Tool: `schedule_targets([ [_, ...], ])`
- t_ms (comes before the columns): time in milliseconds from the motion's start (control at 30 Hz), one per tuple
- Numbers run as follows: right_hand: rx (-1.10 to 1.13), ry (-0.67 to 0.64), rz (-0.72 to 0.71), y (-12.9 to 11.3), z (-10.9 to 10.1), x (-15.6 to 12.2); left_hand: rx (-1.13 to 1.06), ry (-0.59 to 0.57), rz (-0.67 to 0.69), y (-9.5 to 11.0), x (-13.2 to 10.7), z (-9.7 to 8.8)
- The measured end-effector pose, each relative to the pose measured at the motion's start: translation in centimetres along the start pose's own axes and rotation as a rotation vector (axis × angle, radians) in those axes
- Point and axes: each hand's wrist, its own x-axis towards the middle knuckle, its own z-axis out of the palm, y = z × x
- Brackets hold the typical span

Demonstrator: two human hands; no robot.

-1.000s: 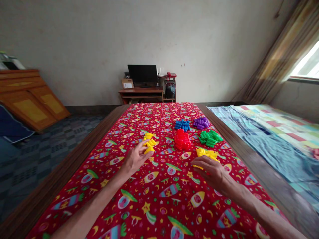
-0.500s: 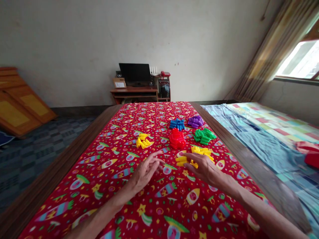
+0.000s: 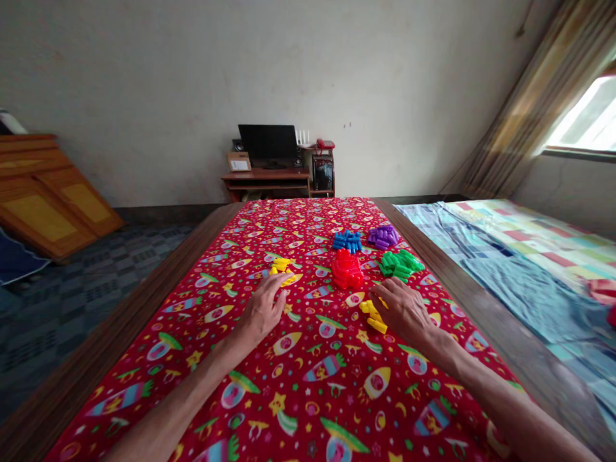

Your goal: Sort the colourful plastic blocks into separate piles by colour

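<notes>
The left hand (image 3: 262,312) lies open, fingertips just beside yellow blocks (image 3: 282,269) at 12 o'clock; the right hand (image 3: 404,312) covers more yellow blocks (image 3: 373,316) at 9 o'clock, grip unclear; a red pile (image 3: 346,269), green pile (image 3: 400,265), blue pile (image 3: 346,241) and purple pile (image 3: 384,237) lie apart, seemingly sorted by colour; the box label (image 3: 239,164) is unreadable.

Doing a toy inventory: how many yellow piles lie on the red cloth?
2: one yellow pile at the left hand, one beside the right hand. Hands may hide more.
</notes>
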Motion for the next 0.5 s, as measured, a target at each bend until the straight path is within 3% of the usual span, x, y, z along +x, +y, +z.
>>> schedule_targets([
  [133, 0.116, 0.058, -0.075, -1.3, -0.9, 0.7, 0.180, -0.011, -0.039, -4.5, 1.7, 0.8],
  [233, 0.210, 0.042, -0.146, -2.6, -1.0, 1.2, 0.169, -0.065, -0.095, -6.3, 2.0, 1.5],
  [333, 0.284, -0.020, -0.167, -3.7, -0.7, 1.2, 0.105, -0.061, -0.103, -6.0, 1.5, 1.4],
  [500, 0.392, -0.169, -0.216, -5.1, -0.1, 1.0, -0.063, -0.119, -0.198, -3.0, 0.5, 0.4],
])
